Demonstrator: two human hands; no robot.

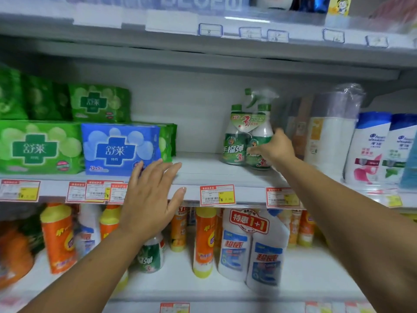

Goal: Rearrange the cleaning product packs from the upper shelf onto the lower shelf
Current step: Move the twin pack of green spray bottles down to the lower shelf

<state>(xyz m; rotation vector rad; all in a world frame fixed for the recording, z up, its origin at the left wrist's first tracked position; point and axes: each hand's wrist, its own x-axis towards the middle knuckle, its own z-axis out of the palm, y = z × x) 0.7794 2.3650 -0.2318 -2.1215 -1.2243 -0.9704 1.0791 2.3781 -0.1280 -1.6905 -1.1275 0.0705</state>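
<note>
A twin pack of green-and-white spray cleaner bottles point(242, 134) stands upright on the upper shelf point(203, 168), wrapped in clear film. My right hand point(274, 146) is at the pack's right side, thumb on its front and fingers round its edge, holding it. My left hand point(151, 195) hovers open, fingers spread, in front of the shelf edge, holding nothing. On the lower shelf point(180, 283) stand another green spray pack point(150, 256), partly hidden by my left arm, and a white twin pack of cleaner bottles point(252, 247).
Green and blue pad packs point(117, 147) fill the upper shelf's left side. Shampoo bottles point(372, 150) and a wrapped roll point(331, 127) stand to the right. Orange and yellow bottles point(203, 240) line the lower shelf. Price tags point(217, 194) hang along the edge.
</note>
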